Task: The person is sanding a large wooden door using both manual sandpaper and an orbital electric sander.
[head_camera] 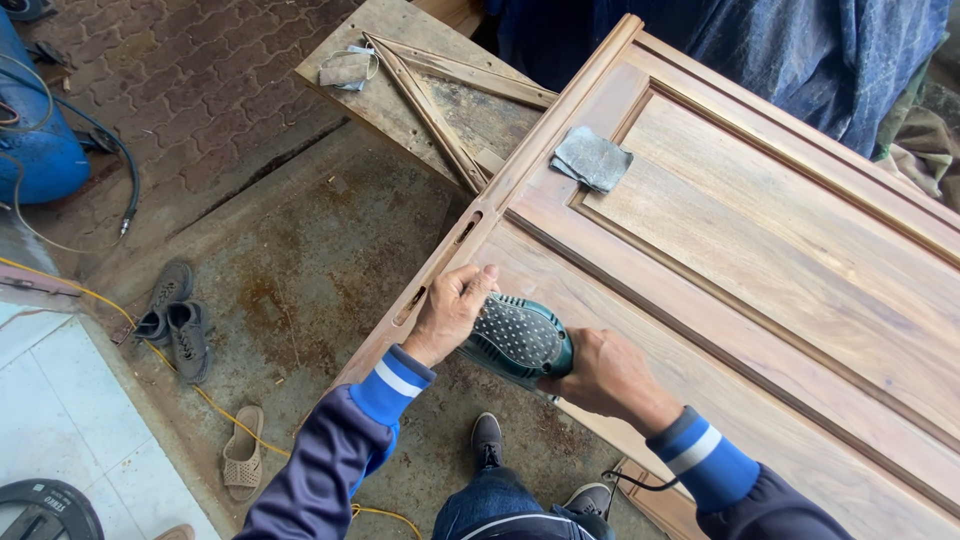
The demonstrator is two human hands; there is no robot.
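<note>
The left hand has its fingers curled over the front of a teal electric sander, gripping it. The right hand clenches the sander's rear end, its fingers hidden under the palm. The sander sits on the near edge of a wooden door lying flat, close to the door's lock slots.

A folded grey sheet of sandpaper rests on the door farther up from the sander. Beyond the door's far corner stands a rough wooden tabletop with a triangular frame on it. Below the door is stained concrete floor with dark shoes and a sandal. The sander's base is hidden against the wood, and the door is cut off at the right.
</note>
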